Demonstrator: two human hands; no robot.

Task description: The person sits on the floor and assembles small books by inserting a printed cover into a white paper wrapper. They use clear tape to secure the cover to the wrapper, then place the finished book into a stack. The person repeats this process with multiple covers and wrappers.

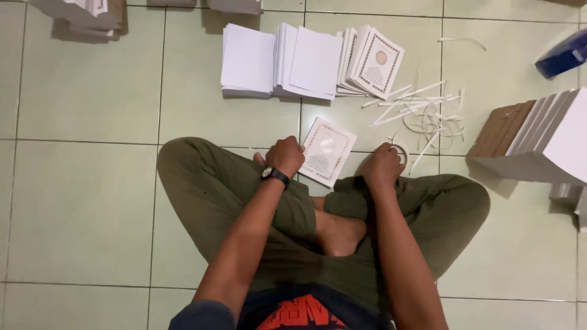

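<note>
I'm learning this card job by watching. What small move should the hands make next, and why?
Probably lift the bordered card off the floor: the left hand rests on its edge, while the right hand grips a tape roll beside it, with peeled strips heaped nearby.

Single head camera, looking steeply down, close over lap and floor

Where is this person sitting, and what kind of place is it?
Probably a home or small workshop floor used for assembling printed cards. The person sits cross-legged on pale green tiles, with stacks of white cards and scattered paper strips around.
</note>
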